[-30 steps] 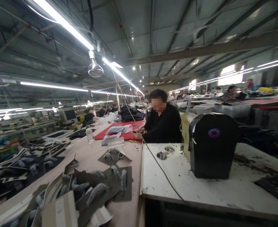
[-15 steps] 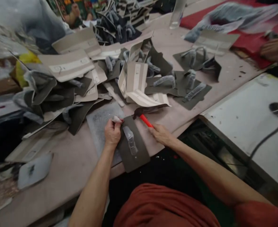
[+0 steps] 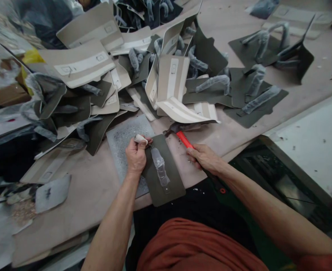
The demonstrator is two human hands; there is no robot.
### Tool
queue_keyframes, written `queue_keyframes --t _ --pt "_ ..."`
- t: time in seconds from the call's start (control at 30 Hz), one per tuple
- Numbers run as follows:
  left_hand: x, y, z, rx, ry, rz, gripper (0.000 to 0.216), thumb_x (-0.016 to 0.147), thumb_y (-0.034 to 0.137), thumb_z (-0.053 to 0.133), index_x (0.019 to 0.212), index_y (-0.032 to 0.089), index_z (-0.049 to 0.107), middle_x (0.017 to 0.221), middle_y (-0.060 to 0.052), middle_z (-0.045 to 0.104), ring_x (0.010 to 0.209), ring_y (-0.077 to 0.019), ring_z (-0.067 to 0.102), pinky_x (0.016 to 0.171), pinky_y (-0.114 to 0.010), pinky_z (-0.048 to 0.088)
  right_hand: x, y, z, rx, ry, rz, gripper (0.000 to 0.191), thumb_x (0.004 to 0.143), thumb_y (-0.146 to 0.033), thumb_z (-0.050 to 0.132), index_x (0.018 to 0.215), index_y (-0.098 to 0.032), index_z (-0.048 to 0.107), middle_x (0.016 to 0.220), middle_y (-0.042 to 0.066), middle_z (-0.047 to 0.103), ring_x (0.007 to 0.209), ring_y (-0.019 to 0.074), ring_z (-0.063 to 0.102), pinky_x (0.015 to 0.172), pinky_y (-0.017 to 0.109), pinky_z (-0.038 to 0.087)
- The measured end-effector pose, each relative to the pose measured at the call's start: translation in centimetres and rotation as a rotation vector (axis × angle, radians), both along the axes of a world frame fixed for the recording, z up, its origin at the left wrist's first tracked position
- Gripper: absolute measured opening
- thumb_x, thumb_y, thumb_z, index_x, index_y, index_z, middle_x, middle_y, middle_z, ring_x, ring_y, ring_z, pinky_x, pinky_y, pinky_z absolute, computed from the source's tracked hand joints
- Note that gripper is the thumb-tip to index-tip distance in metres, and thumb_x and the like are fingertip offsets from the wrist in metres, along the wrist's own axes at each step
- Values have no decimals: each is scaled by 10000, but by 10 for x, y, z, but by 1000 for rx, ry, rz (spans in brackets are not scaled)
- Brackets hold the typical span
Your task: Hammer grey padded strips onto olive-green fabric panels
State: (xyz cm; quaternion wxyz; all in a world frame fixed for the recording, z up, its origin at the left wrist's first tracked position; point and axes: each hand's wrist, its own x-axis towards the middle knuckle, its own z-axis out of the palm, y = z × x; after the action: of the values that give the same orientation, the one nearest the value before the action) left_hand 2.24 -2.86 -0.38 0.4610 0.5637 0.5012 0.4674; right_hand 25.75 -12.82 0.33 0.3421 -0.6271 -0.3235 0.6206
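Note:
A dark grey-brown flat panel with a plastic-wrapped handle lies partly on a speckled grey slab and juts over the table's front edge. My left hand is closed in a pinch at the panel's upper left corner, by the handle's far end. White wrapping covers one of its fingers; whatever the fingertips pinch is too small to make out. My right hand grips a hammer with a red and black handle. The hammer's dark head is just beyond the panel's upper right corner, close to the tabletop.
Similar panels with wrapped handles pile up behind and left, some showing beige backs. More dark panels lie at right. A light plate and small loose pieces sit at front left. A white surface stands right.
My view has shifted, so the piles appear larger and the far background is cut off. The hammer sits slightly farther right of the panel, and its handle end now shows. My left hand keeps its pinch.

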Motion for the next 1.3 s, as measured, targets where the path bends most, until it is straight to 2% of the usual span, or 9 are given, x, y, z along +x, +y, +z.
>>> queue_keyframes --t 0.57,0.73,0.8,0.87,0.97,1.03,1.13,1.23,1.3 --pt "0 -4 7 129 255 -52 165 912 342 609 972 198 661 917 -35 765 902 -193 716 873 -320 541 1 3 1 -34 65 -1 325 867 -500 572 794 -196 485 565 -69 451 394 57 373 370 204 278" --pt "2 -8 9 208 344 -72 126 894 288 603 972 206 658 909 -21 759 875 -180 699 841 -293 527 -1 2 3 -9 -3 42 324 917 -502 483 790 -205 450 585 -67 434 389 54 356 371 211 265" --pt "3 -9 9 229 359 -84 122 890 288 598 966 211 655 920 -20 756 878 -182 698 833 -292 527 0 1 17 28 -125 84 327 941 -500 419 789 -212 443 584 -60 433 401 65 364 384 220 269" --pt "3 -11 8 247 376 -103 120 889 285 592 964 213 651 931 -23 754 881 -187 700 826 -296 527 1 2 44 147 -324 153 324 953 -485 385 772 -220 432 573 -45 448 435 85 389 422 234 276" --pt "3 -12 7 269 401 -131 123 894 282 578 970 213 647 930 -31 751 859 -194 701 807 -307 526 -1 1 95 457 -676 217 295 967 -456 357 791 -230 428 563 -27 462 482 114 394 489 266 260" --pt "2 -12 5 275 411 -137 127 896 284 575 975 215 646 922 -36 747 846 -197 697 796 -312 524 -7 -1 118 640 -850 217 289 986 -439 309 843 -227 442 590 -11 485 501 127 397 515 283 254" --pt "2 -11 3 279 420 -134 133 889 277 572 983 217 646 919 -40 740 845 -199 690 798 -312 518 -14 -3 123 737 -1048 318 305 1010 -394 259 880 -208 464 646 28 533 521 140 422 527 296 240" --pt "1 -9 1 272 419 -105 132 879 274 568 963 211 648 885 -37 731 813 -199 681 770 -307 513 -11 -1 120 632 -1193 572 242 1008 -318 313 876 -200 477 631 27 539 494 134 392 520 310 172" --pt "2 -9 2 271 417 -113 129 882 279 563 949 210 648 879 -35 727 809 -198 676 764 -306 509 -7 2 133 620 -1214 592 225 1003 -323 342 854 -207 465 614 14 522 482 124 367 519 308 164"
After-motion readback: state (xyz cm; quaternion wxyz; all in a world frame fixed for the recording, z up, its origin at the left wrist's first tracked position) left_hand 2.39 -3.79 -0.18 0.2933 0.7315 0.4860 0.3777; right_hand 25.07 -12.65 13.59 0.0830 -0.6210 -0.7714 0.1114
